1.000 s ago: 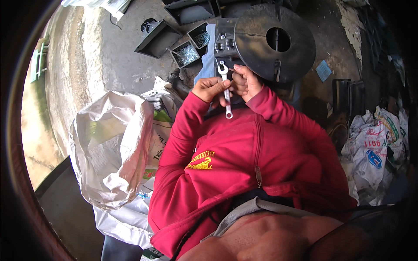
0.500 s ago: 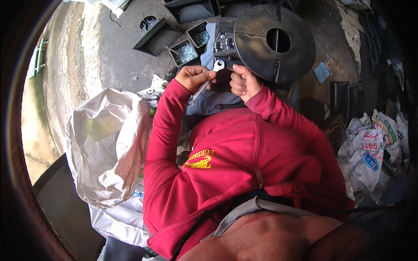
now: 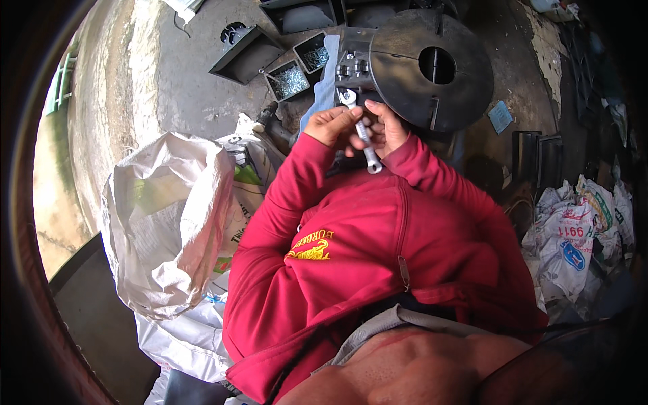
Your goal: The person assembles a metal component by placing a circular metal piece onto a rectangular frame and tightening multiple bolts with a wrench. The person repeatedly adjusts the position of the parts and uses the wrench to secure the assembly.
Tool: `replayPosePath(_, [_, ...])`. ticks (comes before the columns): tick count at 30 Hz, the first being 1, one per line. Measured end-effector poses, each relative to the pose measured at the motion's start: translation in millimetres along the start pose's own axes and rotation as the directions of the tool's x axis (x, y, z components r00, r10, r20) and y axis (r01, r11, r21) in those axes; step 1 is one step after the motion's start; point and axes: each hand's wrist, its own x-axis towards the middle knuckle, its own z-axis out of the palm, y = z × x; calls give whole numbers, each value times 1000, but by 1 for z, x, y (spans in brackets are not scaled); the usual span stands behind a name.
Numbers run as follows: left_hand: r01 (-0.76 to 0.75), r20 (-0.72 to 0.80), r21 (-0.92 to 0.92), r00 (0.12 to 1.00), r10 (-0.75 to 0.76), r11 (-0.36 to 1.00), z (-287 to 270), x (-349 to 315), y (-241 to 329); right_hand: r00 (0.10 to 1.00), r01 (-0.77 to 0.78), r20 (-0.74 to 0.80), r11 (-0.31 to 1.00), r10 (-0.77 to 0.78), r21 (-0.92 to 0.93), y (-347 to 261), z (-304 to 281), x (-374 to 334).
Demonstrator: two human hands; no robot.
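Observation:
A silver combination wrench (image 3: 365, 136) is pinched between the thumb and fingers of my left hand (image 3: 329, 126). Its open end touches or overlaps the edge of a black metal bracket (image 3: 350, 54) carrying bolts and nuts; whether the jaws sit on a nut I cannot make out. The ring end slants down toward my body. Just right of the wrench is my right hand (image 3: 391, 131), thumb raised and fingers loosely curled apart behind the shaft. Joined to the bracket is a large round black disc (image 3: 466, 81) with a central hole. Blue cloth (image 3: 322, 94) shows beside the bracket.
Two small bins of metal fasteners (image 3: 289, 81) stand left of the bracket, beside a black angled housing (image 3: 247, 55). More black boxes (image 3: 300, 15) lie at the far side. A white woven sack (image 3: 169, 223) stands at my left, plastic bags (image 3: 567, 229) at my right.
My left hand has moved right with the wrench, whose shaft has swung so its ring end points to the right. My right hand's fingers have loosened and come close to the wrench.

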Motion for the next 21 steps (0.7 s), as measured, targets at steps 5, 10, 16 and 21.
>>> replayPosePath(5, [-132, 128, 334, 987, 94, 933, -46, 1, 19, 947, 32, 313, 990, -73, 134, 2, -4, 4])
replayPosePath(10, [-13, 66, 208, 998, -1, 978, -23, -10, 3, 954, 15, 297, 993, -49, 116, 0, -7, 5])
replayPosePath(16, [-40, 19, -62, 999, 42, 997, 1, 5, -9, 969, 72, 238, 997, -72, 10, -7, 16, -12])
replayPosePath(21, [19, 50, 233, 998, -31, 972, -19, -1, 18, 952, -40, 307, 995, 10, 90, 0, -12, 9])
